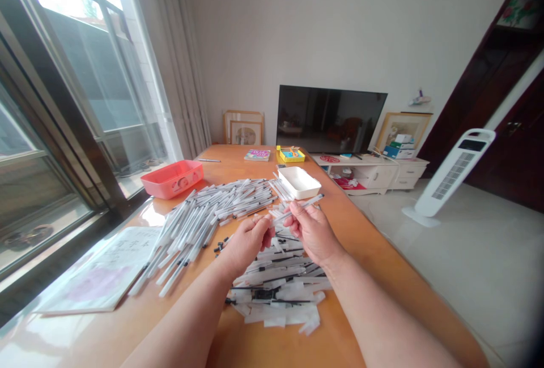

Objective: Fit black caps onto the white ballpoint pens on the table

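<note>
A slim translucent pen (313, 200) with a dark end slants up to the right between my hands. My right hand (312, 231) is closed around its middle, thumb on top. At its lower left end, my left hand (251, 239) is closed in a pinch; its fingertips are partly hidden. Below both hands lies a spread of black refills and whitish strips (278, 283). A large heap of pale pens with dark tips (204, 215) is to the left of my left hand. Small black caps (221, 243) lie beside that hand. Beyond my right hand stands a white tray (301, 182).
A red plastic basket (172, 180) stands at the table's left edge, with a paper booklet (100, 272) nearer me. A yellow box (291, 154) and a pink booklet (257, 155) lie at the far end. The wooden table (408, 277) ends on the right, where a tower fan (453, 172) stands.
</note>
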`<state>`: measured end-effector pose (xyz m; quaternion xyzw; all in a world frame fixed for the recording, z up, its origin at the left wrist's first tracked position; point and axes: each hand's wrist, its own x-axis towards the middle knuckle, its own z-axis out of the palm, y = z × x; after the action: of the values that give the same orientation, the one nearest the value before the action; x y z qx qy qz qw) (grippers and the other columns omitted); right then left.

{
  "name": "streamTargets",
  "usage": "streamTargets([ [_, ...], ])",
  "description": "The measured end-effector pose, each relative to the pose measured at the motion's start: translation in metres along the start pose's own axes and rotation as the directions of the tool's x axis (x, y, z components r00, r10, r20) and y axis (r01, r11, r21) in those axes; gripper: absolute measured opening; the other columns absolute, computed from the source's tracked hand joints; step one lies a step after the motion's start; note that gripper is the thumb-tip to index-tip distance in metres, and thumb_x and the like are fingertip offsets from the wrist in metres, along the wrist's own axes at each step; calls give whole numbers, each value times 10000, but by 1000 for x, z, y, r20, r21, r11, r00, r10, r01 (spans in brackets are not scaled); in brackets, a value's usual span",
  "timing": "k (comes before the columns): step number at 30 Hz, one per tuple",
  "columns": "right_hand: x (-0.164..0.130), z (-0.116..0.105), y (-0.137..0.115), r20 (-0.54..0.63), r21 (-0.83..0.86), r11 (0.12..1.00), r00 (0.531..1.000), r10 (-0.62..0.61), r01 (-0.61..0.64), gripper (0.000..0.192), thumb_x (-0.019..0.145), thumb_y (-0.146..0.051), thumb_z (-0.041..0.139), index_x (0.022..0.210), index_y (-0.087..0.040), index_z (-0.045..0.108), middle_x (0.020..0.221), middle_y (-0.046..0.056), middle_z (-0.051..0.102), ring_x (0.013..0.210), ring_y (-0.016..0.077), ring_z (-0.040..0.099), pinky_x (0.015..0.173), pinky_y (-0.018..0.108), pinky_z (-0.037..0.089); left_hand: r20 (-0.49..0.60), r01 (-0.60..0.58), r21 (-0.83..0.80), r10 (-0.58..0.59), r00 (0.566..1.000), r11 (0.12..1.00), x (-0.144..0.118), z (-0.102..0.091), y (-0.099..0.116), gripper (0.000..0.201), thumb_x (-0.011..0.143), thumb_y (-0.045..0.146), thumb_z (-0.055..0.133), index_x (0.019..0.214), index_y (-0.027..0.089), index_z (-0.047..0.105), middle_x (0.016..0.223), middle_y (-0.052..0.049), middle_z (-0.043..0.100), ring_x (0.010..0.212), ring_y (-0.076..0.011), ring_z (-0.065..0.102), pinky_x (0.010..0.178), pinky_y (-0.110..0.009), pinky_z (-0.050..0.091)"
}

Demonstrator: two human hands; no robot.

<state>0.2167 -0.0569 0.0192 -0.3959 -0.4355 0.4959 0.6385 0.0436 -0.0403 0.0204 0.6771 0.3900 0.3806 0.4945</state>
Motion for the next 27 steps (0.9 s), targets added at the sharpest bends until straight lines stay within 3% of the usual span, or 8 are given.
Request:
streamTargets([
  [4, -1, -1, 1, 2, -80, 997, 1000, 22, -22, 481, 824, -652, 703, 805, -175, 645, 598, -15, 571, 520, 90, 424, 481, 225, 296, -82, -14, -36, 11, 997, 999, 1, -3, -2, 483, 929, 617, 515, 909, 177, 713, 840, -58, 697, 749, -191, 603, 698, -300, 467],
  [8, -8, 4, 1, 196, -119, 989, 975, 107, -85, 550, 866, -706, 607, 684, -188, 595, 544, -21, 499, 488, 97, 391, 457, 231, 277, -45, -8, -196, -1, 999, 981, -1, 0, 3, 518, 936, 621, 519, 1139, 192, 725, 1061, -105, 725, 962, -238, 649, 787, -331, 496],
  [12, -16, 12, 1, 375, -209, 970, 906, 193, -120, 614, 907, -728, 516, 619, -190, 580, 539, 6, 532, 458, 107, 414, 440, 244, 299, 167, 61, -443, 15, 986, 894, -3, 4, 7, 476, 949, 601, 520, 1123, 199, 704, 790, -60, 704, 684, -209, 663, 759, -372, 514],
  [14, -18, 14, 2, 404, -205, 969, 890, 211, -136, 606, 927, -721, 486, 672, -185, 611, 544, 12, 560, 460, 113, 442, 449, 243, 325, 205, 103, -534, 11, 979, 839, -1, 2, 6, 408, 929, 568, 578, 1063, 198, 686, 706, -31, 665, 554, -180, 614, 678, -360, 511],
  [18, -18, 12, 3, 439, -150, 964, 859, 264, -219, 574, 950, -697, 464, 943, -167, 687, 660, 42, 672, 521, 122, 526, 499, 234, 392, -55, -10, -674, -36, 998, 738, 7, -11, -2, 303, 875, 479, 700, 979, 204, 626, 901, -41, 711, 639, -139, 623, 589, -267, 470],
  [21, -17, 10, 4, 436, -163, 954, 849, 298, -251, 488, 898, -642, 610, 984, -169, 695, 703, 41, 700, 533, 108, 528, 503, 217, 388, -197, -68, -670, -88, 977, 739, 11, -18, -5, 343, 833, 470, 753, 990, 201, 610, 995, -54, 726, 687, -119, 626, 609, -245, 475],
  [24, -17, 9, 7, 418, -155, 954, 858, 299, -257, 401, 858, -558, 706, 918, -162, 695, 671, 20, 673, 510, 86, 481, 473, 202, 333, -198, -65, -656, -88, 976, 752, 9, -19, -2, 359, 821, 472, 763, 989, 190, 616, 991, -64, 731, 661, -113, 617, 613, -256, 481],
  [27, -17, 8, 6, 418, -96, 941, 845, 334, -325, 373, 870, -526, 703, 936, -158, 694, 652, 12, 650, 492, 81, 446, 457, 204, 284, -96, -23, -656, -53, 994, 755, 5, -19, 2, 385, 828, 431, 768, 1091, 179, 644, 980, -72, 725, 653, -125, 617, 620, -280, 494],
])
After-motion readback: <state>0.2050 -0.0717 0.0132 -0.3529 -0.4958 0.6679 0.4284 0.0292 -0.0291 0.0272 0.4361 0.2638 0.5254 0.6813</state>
